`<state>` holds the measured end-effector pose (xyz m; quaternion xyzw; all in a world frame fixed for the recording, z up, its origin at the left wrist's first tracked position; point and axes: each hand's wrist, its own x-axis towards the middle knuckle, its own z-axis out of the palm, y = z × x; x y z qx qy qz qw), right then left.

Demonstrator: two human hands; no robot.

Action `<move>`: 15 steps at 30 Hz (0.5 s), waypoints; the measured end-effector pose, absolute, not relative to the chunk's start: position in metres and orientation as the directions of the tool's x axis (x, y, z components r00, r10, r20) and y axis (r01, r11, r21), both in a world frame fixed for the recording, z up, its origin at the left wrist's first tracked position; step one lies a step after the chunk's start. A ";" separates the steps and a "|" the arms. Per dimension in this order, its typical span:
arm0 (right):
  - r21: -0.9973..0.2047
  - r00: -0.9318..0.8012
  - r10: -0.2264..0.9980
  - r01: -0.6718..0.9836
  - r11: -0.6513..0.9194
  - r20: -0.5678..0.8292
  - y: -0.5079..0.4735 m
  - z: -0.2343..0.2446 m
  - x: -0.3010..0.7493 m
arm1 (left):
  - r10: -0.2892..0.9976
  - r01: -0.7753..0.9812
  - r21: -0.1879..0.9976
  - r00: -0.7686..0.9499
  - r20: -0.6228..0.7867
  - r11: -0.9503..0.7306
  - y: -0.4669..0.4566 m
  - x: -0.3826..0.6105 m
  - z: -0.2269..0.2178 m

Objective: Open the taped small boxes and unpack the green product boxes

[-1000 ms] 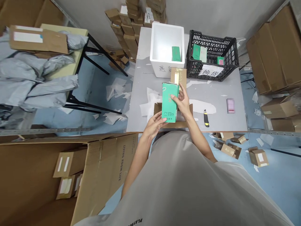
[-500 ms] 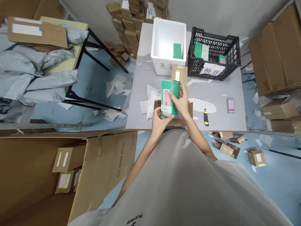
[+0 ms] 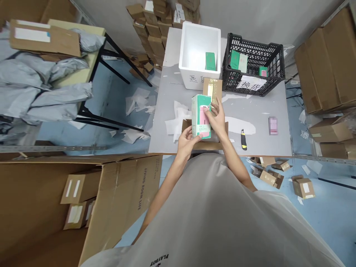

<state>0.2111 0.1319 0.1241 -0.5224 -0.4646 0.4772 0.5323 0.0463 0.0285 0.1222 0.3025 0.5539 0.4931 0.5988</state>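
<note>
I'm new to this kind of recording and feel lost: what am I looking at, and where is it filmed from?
No machine shows here, just a person's two bare hands. The camera sits on that person's head and looks forward and down, which is why the sleeves and shirt appear from above. The left hand supports the green-and-white box near its bottom, while the right hand grips its other side. Beneath it, an open carton sits on the table. To the right lie a knife and a small pink item, too blurred to identify. At the back stand a white bin and a black crate, both with green boxes inside.
</note>
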 end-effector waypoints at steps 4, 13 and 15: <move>-0.996 0.121 0.990 0.064 0.059 0.066 0.130 0.129 0.205 | 0.952 0.122 0.978 -0.278 -0.128 0.167 0.025 0.052 0.126; -0.998 0.091 0.996 -0.056 0.013 0.008 0.140 0.117 0.227 | 0.880 -0.373 0.808 0.054 -0.472 0.456 0.026 0.042 0.118; -0.999 0.062 0.998 -0.047 0.003 0.001 0.140 0.114 0.228 | 0.873 -0.370 0.801 0.069 -0.482 0.471 0.026 0.044 0.114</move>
